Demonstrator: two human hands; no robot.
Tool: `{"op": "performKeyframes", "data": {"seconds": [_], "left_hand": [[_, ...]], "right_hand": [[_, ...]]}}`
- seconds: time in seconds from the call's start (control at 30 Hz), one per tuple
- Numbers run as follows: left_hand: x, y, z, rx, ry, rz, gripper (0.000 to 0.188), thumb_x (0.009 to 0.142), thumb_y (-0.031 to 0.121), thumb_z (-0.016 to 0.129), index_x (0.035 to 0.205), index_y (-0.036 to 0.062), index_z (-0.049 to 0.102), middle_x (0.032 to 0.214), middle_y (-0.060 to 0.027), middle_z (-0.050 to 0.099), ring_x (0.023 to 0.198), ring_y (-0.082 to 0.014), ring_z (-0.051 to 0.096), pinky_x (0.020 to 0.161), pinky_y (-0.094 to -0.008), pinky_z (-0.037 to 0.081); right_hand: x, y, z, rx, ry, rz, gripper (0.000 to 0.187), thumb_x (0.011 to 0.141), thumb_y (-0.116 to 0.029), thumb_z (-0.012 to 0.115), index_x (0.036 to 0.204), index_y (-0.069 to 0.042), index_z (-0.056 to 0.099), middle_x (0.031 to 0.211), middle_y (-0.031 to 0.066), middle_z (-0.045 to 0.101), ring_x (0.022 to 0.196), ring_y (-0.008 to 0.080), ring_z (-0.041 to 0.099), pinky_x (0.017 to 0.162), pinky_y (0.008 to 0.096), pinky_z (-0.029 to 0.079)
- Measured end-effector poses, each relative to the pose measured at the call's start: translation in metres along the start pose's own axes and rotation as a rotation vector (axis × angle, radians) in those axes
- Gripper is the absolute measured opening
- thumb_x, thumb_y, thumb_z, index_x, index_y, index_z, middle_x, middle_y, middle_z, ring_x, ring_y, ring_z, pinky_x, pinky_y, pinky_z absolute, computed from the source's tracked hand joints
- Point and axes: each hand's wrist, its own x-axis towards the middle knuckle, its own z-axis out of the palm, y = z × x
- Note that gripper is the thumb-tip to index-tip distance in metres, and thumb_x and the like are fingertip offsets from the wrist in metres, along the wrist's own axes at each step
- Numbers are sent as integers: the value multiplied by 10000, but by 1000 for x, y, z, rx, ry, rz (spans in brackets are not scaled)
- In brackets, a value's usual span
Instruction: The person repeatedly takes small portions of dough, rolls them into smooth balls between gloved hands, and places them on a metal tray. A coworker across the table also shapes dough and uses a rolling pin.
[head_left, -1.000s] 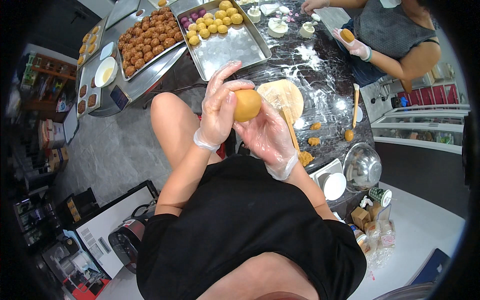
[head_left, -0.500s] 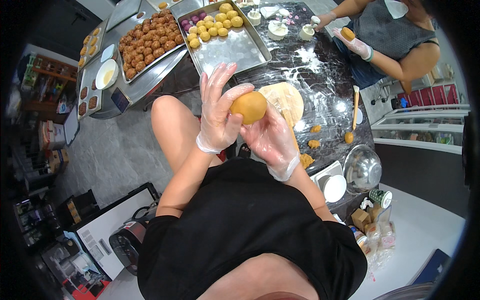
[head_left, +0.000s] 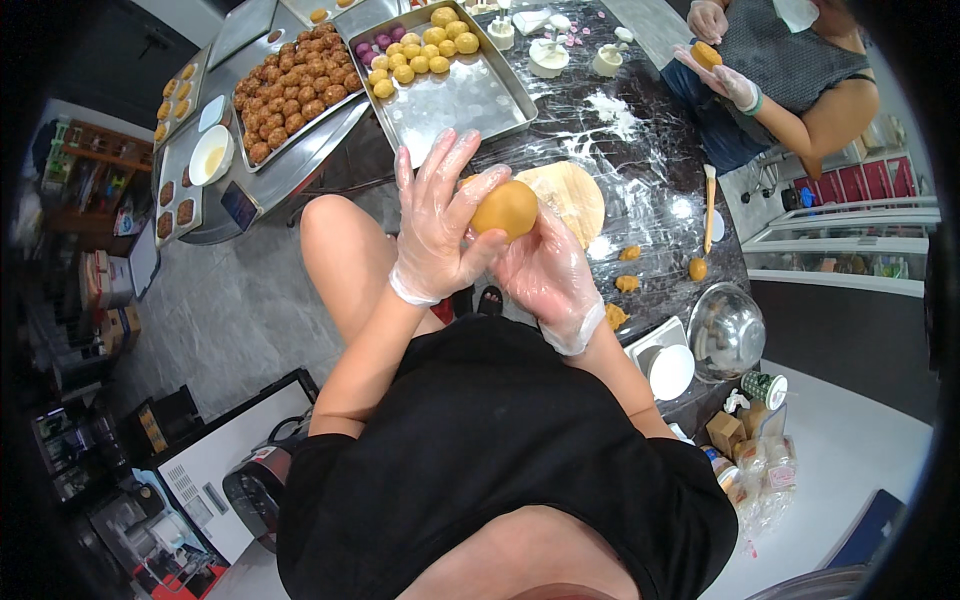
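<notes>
A smooth yellow-brown dough ball (head_left: 505, 210) is held in the air just off the near edge of the bench (head_left: 655, 175), beside the round wooden board (head_left: 572, 195). Uneven pressure from the left thumb could dent it or thin one side until it splits; slick gloves might let it slip, and with the knees and floor partly beneath, a drop could miss the bench. The left hand (head_left: 432, 225) curves thumb and forefinger around the ball, its other fingers raised and spread. The right hand (head_left: 550, 270) is loosely cupped against the ball's lower right side, gripping it with the left; its fingertips are hidden. Farther out, small dough lumps (head_left: 627, 284) lie between board and metal bowl (head_left: 727, 335), and a brush (head_left: 710, 205) lies along the bench's right edge.
</notes>
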Motion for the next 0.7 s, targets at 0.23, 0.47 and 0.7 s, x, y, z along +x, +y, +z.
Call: {"op": "performKeyframes", "data": {"seconds": [0.23, 0.47, 0.7], "left_hand": [[-9, 5, -9, -645, -2, -563, 401, 1039, 232, 477, 1391, 44, 529, 1345, -158, 578, 1198, -299, 587, 977, -380, 485], [3, 26, -28, -1711, -237, -996, 507, 1036, 252, 542, 1457, 10, 394, 1306, -127, 582, 1111, -221, 640, 964, -370, 517], [-6, 29, -34, -1665, -499, -940, 552, 1010, 169, 565, 1494, 30, 340, 1405, -105, 512, 1307, -207, 511, 1099, -355, 414]], "right_hand": [[3, -5, 12, -736, 160, -396, 385, 1081, -237, 405, 1366, -4, 519, 1344, 159, 597, 1227, 279, 594, 1077, 398, 451], [0, -15, 24, -2016, -283, -943, 741, 747, -307, 851, 1376, -58, 551, 1427, 189, 538, 1360, 357, 486, 1163, 563, 262], [-14, -34, 36, -2185, -290, -585, 884, 615, -496, 893, 1316, -80, 551, 1524, 160, 424, 1460, 438, 287, 1166, 646, 132]]}}
